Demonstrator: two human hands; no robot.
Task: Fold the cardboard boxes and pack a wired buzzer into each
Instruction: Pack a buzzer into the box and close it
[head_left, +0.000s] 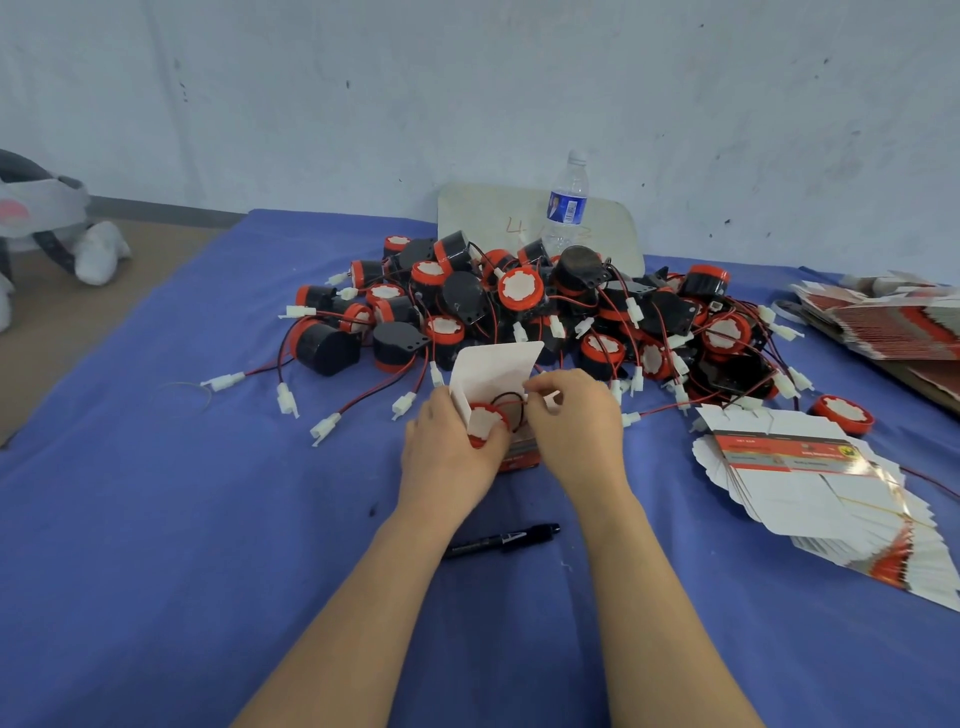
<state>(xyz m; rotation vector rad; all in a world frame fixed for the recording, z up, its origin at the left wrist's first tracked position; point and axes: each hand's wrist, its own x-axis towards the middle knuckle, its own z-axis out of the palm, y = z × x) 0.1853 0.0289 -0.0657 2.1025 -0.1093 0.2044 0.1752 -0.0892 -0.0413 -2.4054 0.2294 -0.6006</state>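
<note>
A small folded cardboard box (493, 371), white inside with a red printed side, stands open at the table's middle with its lid flap up. A red-capped black buzzer (484, 422) sits in its mouth. My left hand (447, 457) grips the box and buzzer from the left. My right hand (574, 421) pinches the buzzer's red-and-black wire (508, 399) over the opening. Behind lies a big pile of wired buzzers (545, 306). A fanned stack of flat box blanks (831, 499) lies to the right.
A black marker (501, 540) lies between my forearms on the blue table cover (208, 519). A water bottle (567, 202) stands behind the pile before a white board (478, 213). More flat blanks (893, 322) are stacked far right. A loose buzzer (844, 413) sits by the blanks.
</note>
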